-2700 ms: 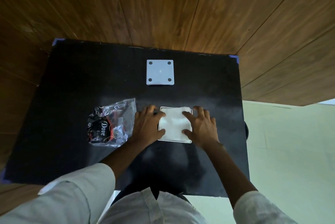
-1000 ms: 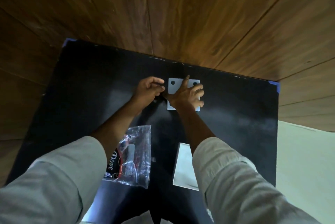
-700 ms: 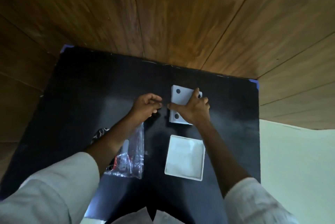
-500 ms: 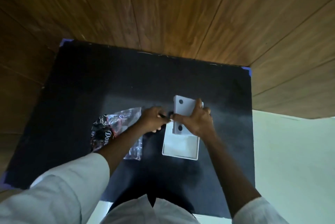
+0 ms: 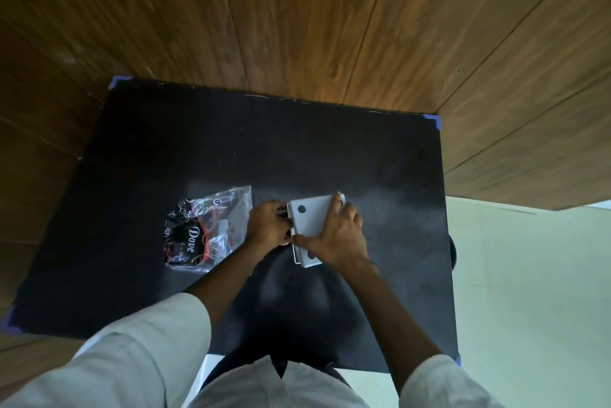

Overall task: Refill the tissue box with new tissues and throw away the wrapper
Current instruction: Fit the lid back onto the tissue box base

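A white square lid (image 5: 310, 217) with round dark dots at its corners lies over the white tissue box, of which only a thin edge (image 5: 296, 257) shows at the lower left. My right hand (image 5: 335, 235) lies flat on the lid and grips it. My left hand (image 5: 267, 227) is curled against the lid's left edge, fingers on it. The tissues are hidden beneath the lid. A crumpled clear and black wrapper (image 5: 205, 230) with "Dove" printed on it rests on the black table (image 5: 165, 143), just left of my left hand.
The black table stands against a wooden wall (image 5: 297, 10), with blue tape at its corners. Pale green floor (image 5: 529, 292) lies to the right. My light sleeves fill the bottom of the view.
My hands took the lid from the far side of the table, brought it toward me and laid it over the open box of tissues. The wrapper stayed where it was.
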